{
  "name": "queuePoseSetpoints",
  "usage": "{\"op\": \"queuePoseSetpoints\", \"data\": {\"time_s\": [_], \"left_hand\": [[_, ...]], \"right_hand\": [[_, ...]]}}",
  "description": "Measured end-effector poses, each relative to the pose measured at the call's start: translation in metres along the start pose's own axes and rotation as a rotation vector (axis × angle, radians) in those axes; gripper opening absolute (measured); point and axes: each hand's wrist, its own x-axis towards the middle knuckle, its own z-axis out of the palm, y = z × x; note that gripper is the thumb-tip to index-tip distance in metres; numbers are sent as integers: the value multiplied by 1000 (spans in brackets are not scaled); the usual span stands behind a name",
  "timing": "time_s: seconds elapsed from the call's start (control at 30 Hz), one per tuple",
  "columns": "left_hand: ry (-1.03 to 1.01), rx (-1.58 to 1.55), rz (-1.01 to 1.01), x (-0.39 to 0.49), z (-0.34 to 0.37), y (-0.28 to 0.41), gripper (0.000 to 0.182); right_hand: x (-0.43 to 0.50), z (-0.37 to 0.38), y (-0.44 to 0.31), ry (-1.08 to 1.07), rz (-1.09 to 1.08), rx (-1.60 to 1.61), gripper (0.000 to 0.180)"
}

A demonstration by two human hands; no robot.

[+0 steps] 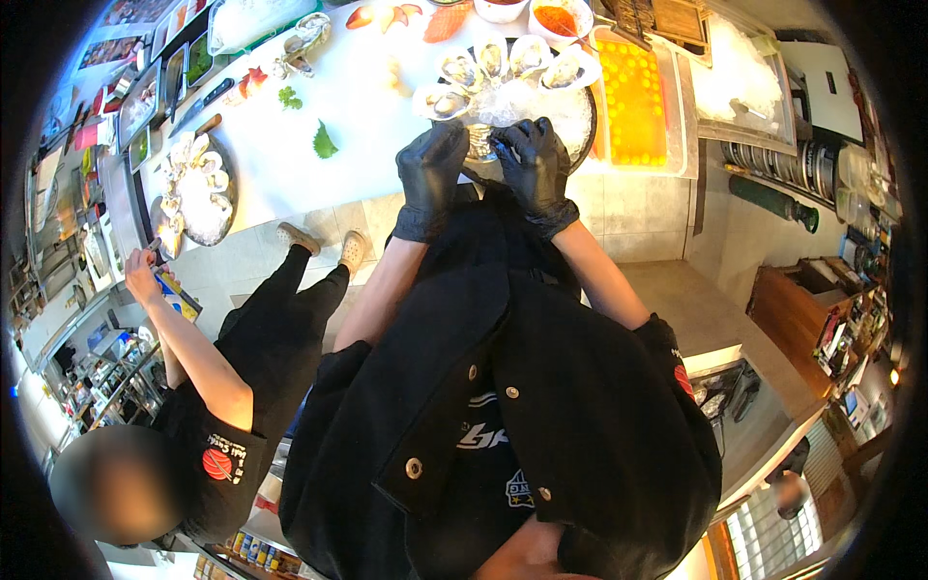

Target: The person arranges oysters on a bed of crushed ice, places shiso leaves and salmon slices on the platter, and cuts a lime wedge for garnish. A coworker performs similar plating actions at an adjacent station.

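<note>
Both my hands wear black gloves at the near edge of a round dark tray [591, 134] of crushed ice. Oysters on the half shell [493, 56] are arranged around its far side. My left hand [433, 167] is curled at the tray's left edge; its fingertips are hidden. My right hand [533, 156] bends its fingers just right of a ridged, pale shell-like item [480, 141], which lies between the hands. Whether either hand grips it is unclear. Left of the tray, a green leaf [324, 141] and a parsley sprig [290, 98] lie on the white board [362, 170].
A container of yellow balls in orange liquid [634, 101] stands right of the tray, with an ice bin [739, 72] beyond. Bowls [558, 20] stand behind. At left are a knife [206, 101], a second oyster tray [206, 206] and a co-worker [210, 362] holding something over it.
</note>
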Motion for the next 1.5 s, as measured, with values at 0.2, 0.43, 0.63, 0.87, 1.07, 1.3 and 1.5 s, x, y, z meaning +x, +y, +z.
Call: {"op": "queuePoseSetpoints", "data": {"time_s": [0.2,0.43,0.63,0.87,1.07,1.3,1.5], "left_hand": [[44,186,265,16,5,6,15],[57,304,429,19,9,-9,17],[-4,340,447,16,8,-13,16],[-51,336,416,12,6,-19,27],[72,314,468,18,9,-19,12],[3,336,392,13,9,-25,22],[21,312,423,12,10,-28,25]], "right_hand": [[-7,4,5,-28,-23,33,19],[-3,9,10,-27,-71,71,20],[1,12,12,-63,-82,37,20],[-2,16,17,-60,-145,9,20],[6,13,13,-57,-98,67,15],[14,4,6,-13,-143,56,16],[16,0,5,-86,-134,8,19]]}}
